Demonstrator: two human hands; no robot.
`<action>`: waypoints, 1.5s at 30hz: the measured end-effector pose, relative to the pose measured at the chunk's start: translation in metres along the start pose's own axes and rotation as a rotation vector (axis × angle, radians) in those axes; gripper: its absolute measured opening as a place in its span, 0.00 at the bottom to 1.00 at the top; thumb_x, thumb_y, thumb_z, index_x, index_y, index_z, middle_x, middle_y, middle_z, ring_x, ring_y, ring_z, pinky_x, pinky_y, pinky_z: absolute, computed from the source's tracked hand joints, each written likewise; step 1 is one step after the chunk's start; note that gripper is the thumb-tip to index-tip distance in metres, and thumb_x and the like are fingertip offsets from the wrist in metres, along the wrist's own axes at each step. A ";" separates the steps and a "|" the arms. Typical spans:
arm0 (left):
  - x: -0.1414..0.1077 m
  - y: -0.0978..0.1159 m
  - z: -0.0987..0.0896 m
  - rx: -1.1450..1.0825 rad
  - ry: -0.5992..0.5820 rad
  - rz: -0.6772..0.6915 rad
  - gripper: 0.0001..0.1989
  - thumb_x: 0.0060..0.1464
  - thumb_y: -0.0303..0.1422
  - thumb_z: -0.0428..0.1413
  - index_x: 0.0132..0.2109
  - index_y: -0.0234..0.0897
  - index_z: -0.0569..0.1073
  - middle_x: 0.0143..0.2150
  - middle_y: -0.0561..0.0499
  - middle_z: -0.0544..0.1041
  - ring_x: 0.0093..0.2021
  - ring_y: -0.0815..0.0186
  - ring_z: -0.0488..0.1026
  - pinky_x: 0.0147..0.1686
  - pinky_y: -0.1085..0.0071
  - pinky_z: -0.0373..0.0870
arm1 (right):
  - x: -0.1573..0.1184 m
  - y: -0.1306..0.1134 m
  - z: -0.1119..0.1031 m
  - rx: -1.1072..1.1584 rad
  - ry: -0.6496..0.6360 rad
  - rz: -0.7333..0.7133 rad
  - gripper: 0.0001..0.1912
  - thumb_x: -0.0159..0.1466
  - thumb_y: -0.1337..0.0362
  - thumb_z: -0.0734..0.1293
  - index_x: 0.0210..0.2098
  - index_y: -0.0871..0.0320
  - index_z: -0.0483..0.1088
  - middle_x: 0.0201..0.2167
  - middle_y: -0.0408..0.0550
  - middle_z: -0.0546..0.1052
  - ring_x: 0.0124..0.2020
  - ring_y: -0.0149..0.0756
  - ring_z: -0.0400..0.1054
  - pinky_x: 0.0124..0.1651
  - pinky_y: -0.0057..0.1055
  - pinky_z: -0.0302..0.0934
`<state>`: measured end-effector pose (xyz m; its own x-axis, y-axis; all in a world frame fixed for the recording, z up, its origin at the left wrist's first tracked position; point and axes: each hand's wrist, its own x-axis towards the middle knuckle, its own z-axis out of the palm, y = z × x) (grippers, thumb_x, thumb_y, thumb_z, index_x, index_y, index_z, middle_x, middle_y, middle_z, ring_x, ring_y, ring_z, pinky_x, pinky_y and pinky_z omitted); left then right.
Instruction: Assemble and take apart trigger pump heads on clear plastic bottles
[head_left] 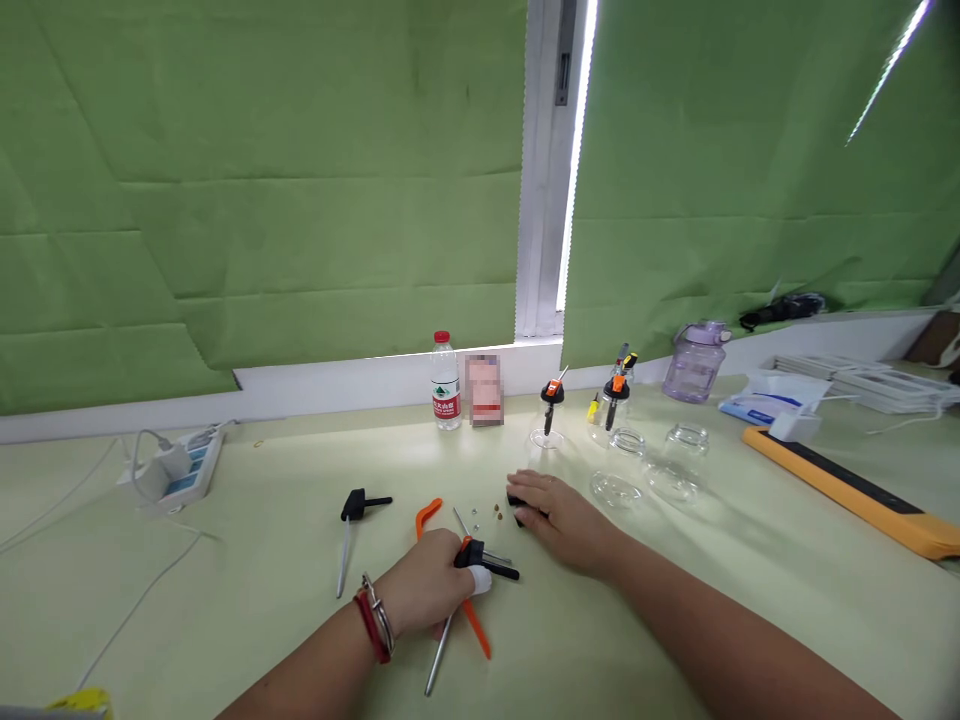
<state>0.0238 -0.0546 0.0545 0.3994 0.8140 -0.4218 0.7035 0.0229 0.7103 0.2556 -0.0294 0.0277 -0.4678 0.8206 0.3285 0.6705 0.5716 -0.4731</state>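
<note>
My left hand (431, 580), a white wrap on its thumb, is closed on a black clamp-like part (484, 560) with metal rods, just above the table. Orange handle pieces (478, 632) show behind and below it. My right hand (559, 520) rests on the table to the right, its fingers closed round a small black part (514, 500). Several tiny brass and silver pieces (499, 512) lie between the hands. To the left lies another black part with a metal rod (358, 505).
Behind are a red-capped water bottle (445, 385) and a pixelated card (485, 390). Glass jars (686, 455), some with black-and-orange pieces, stand at the right, near a purple jug (695, 365) and a yellow-black bar (847, 490). A power strip (196, 465) lies left.
</note>
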 end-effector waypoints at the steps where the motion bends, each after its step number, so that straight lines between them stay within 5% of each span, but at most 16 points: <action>1: 0.001 0.000 0.000 -0.007 0.016 0.024 0.09 0.47 0.39 0.51 0.28 0.38 0.61 0.17 0.59 0.60 0.15 0.69 0.63 0.18 0.72 0.59 | -0.001 -0.007 -0.001 0.075 -0.019 -0.025 0.18 0.64 0.59 0.59 0.51 0.57 0.70 0.52 0.53 0.72 0.54 0.44 0.63 0.56 0.40 0.56; 3: 0.002 0.001 0.000 0.000 0.073 0.091 0.08 0.46 0.38 0.52 0.28 0.38 0.63 0.20 0.58 0.60 0.19 0.69 0.63 0.20 0.73 0.59 | -0.004 -0.019 -0.002 0.227 -0.155 -0.017 0.12 0.61 0.60 0.63 0.39 0.56 0.74 0.36 0.47 0.77 0.38 0.39 0.69 0.41 0.32 0.63; 7: 0.003 0.003 0.001 0.081 0.183 0.207 0.09 0.46 0.38 0.53 0.29 0.37 0.66 0.24 0.56 0.63 0.26 0.68 0.63 0.25 0.73 0.59 | -0.007 -0.034 0.004 0.505 -0.317 0.264 0.09 0.59 0.64 0.62 0.25 0.58 0.71 0.19 0.39 0.69 0.21 0.28 0.60 0.24 0.24 0.52; 13: -0.003 0.003 0.005 0.242 0.150 0.265 0.09 0.47 0.39 0.51 0.31 0.38 0.67 0.27 0.54 0.67 0.26 0.67 0.63 0.24 0.74 0.58 | -0.005 -0.044 0.017 0.804 -0.286 0.560 0.10 0.55 0.61 0.66 0.23 0.58 0.62 0.11 0.34 0.61 0.14 0.23 0.50 0.18 0.22 0.46; 19: -0.015 0.010 0.008 0.385 0.004 0.302 0.06 0.41 0.35 0.52 0.27 0.38 0.64 0.24 0.55 0.66 0.23 0.69 0.61 0.20 0.76 0.53 | -0.004 -0.038 0.009 0.966 -0.315 0.460 0.15 0.53 0.53 0.68 0.27 0.59 0.66 0.20 0.38 0.68 0.16 0.23 0.55 0.18 0.21 0.48; 23: -0.020 0.015 0.010 0.418 -0.107 0.348 0.06 0.40 0.33 0.53 0.26 0.39 0.61 0.22 0.57 0.64 0.21 0.70 0.60 0.18 0.76 0.53 | -0.004 -0.043 0.011 0.964 -0.374 0.475 0.12 0.51 0.59 0.71 0.25 0.61 0.68 0.17 0.37 0.66 0.16 0.21 0.52 0.19 0.21 0.44; 27: -0.018 0.011 0.006 0.517 -0.087 0.438 0.07 0.37 0.28 0.53 0.25 0.39 0.59 0.21 0.57 0.64 0.20 0.70 0.60 0.17 0.75 0.53 | 0.001 -0.053 0.021 1.102 -0.206 0.531 0.12 0.52 0.59 0.69 0.24 0.59 0.64 0.14 0.33 0.61 0.14 0.20 0.47 0.17 0.21 0.40; 32: -0.017 0.006 0.001 0.536 -0.239 0.455 0.10 0.36 0.29 0.55 0.24 0.40 0.58 0.19 0.59 0.61 0.18 0.71 0.57 0.17 0.75 0.53 | 0.011 -0.057 0.041 1.063 0.001 0.373 0.14 0.56 0.54 0.66 0.29 0.58 0.63 0.20 0.38 0.68 0.16 0.23 0.57 0.20 0.22 0.54; 35: -0.019 0.008 0.001 0.520 -0.308 0.440 0.11 0.35 0.30 0.57 0.23 0.40 0.59 0.19 0.59 0.62 0.19 0.70 0.58 0.17 0.74 0.54 | 0.013 -0.052 0.050 0.809 0.086 0.176 0.08 0.61 0.60 0.62 0.33 0.58 0.66 0.26 0.44 0.73 0.28 0.31 0.69 0.34 0.29 0.65; 40: -0.015 0.006 -0.008 0.405 -0.366 0.378 0.11 0.36 0.32 0.58 0.23 0.39 0.61 0.19 0.59 0.62 0.20 0.70 0.59 0.18 0.75 0.55 | 0.011 -0.041 0.055 0.175 -0.049 -0.241 0.13 0.60 0.73 0.57 0.38 0.58 0.70 0.45 0.53 0.74 0.46 0.37 0.68 0.51 0.34 0.61; 45: -0.011 0.002 -0.024 0.211 -0.258 0.321 0.09 0.38 0.31 0.57 0.25 0.38 0.62 0.20 0.60 0.59 0.20 0.73 0.57 0.20 0.76 0.56 | 0.008 -0.051 0.043 0.268 0.019 -0.168 0.15 0.59 0.73 0.57 0.41 0.59 0.71 0.43 0.53 0.74 0.45 0.39 0.68 0.50 0.35 0.62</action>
<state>0.0068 -0.0496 0.0746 0.7312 0.5888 -0.3445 0.6137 -0.3472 0.7091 0.1927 -0.0525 0.0191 -0.5468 0.7161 0.4338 0.4083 0.6804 -0.6086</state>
